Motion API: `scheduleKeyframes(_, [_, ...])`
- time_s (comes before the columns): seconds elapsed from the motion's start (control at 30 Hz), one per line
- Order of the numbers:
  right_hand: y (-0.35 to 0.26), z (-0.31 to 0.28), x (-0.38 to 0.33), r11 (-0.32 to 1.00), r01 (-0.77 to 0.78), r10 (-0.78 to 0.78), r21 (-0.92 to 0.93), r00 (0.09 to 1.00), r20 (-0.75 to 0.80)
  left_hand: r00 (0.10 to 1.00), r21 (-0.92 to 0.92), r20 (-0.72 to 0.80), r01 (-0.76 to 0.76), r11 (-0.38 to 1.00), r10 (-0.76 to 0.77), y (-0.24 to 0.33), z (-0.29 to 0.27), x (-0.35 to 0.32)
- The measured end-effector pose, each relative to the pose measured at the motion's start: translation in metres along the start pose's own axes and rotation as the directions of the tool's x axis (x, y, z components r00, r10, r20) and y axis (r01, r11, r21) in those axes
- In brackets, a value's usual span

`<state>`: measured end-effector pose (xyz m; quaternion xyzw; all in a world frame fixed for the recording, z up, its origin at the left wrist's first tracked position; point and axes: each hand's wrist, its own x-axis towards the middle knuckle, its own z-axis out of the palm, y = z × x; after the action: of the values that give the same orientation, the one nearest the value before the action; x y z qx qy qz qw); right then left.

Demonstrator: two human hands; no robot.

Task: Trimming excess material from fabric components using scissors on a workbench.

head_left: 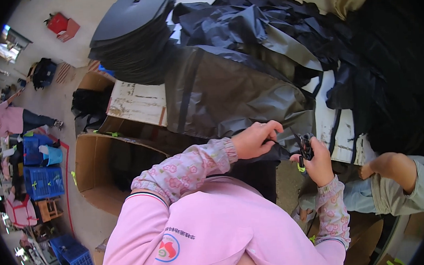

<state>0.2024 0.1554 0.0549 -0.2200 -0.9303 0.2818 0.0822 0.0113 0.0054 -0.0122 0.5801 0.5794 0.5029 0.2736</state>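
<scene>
Black cloth (234,93) spreads over the table in front of me, its near edge hanging beside my hands. My left hand (256,140) is closed in a pinch on a dark bit of this cloth or a strap at its edge; which one I cannot tell. In my right hand (320,163) is a small pair of black-handled scissors (305,146), the thin blades pointing up and left toward the cloth. A yellow-green tie (301,165) shows just below the handles.
A tall stack of dark flat panels (132,34) stands at the far left of the table. Crumpled black fabric (243,23) is heaped behind. An open cardboard box (92,167) stands at left. Another person's arm (394,173) is close at right. Blue crates (44,181) stand farther left.
</scene>
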Motion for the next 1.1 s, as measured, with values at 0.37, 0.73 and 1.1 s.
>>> scheduleKeyframes(0.37, [0.018, 0.037, 0.013, 0.996, 0.055, -0.058, 0.065, 0.997, 0.05, 0.768, 0.56, -0.625, 0.317, 0.766, 0.139, 0.012, -0.067, -0.124])
scheduleKeyframes(0.73, [0.006, 0.05, 0.03, 0.982, 0.011, -0.012, 0.189, 1.0, 0.004, 0.514, -0.068, -0.772, 0.517, 0.853, -0.373, -0.056, -0.153, -0.163])
scheduleKeyframes(1.1, [-0.004, 0.028, 0.036, 0.957, -0.109, 0.108, 0.269, 0.994, 0.017, 0.364, -0.365, -0.874, -0.052, 0.93, -0.323, 0.086, -0.248, -0.218])
